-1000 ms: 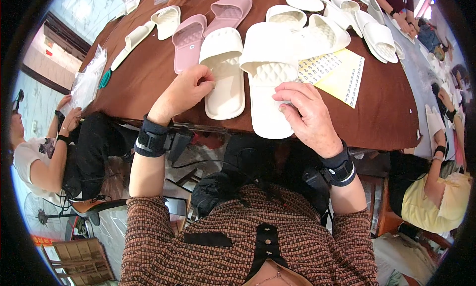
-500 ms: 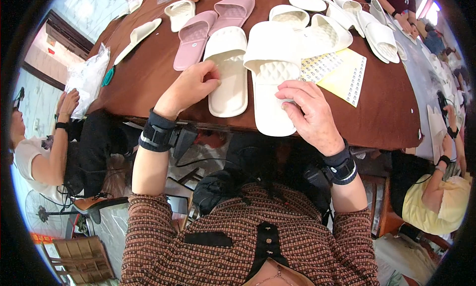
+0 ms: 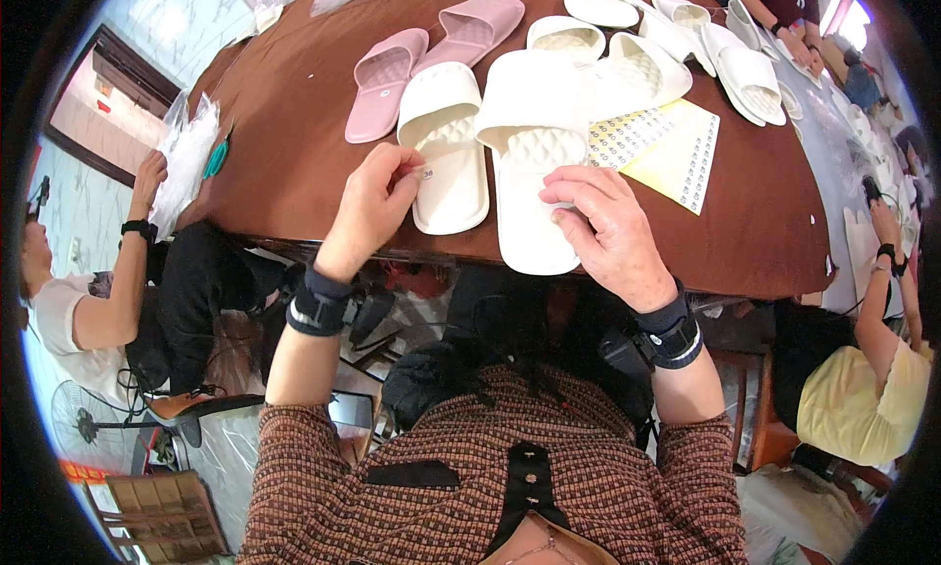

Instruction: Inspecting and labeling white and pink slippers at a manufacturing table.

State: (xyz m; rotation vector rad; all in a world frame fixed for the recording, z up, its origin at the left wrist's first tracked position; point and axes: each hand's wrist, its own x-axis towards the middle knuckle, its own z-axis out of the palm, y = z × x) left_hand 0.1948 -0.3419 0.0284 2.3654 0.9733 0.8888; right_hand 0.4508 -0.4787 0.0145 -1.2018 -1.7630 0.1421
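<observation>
Left hand and right hand loosely curled, grip unclear, at two white slippers, two pink slippers beyond.

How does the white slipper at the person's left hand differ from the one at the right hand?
The left slipper shows a small dark mark on its insole; the right slipper shows none on its visible part.
The right slipper looks larger in this view than the left slipper.
The right slipper's heel end reaches nearer the person than the left slipper's.
Both are white, with a broad strap and quilted insole, straps away from the person.
</observation>
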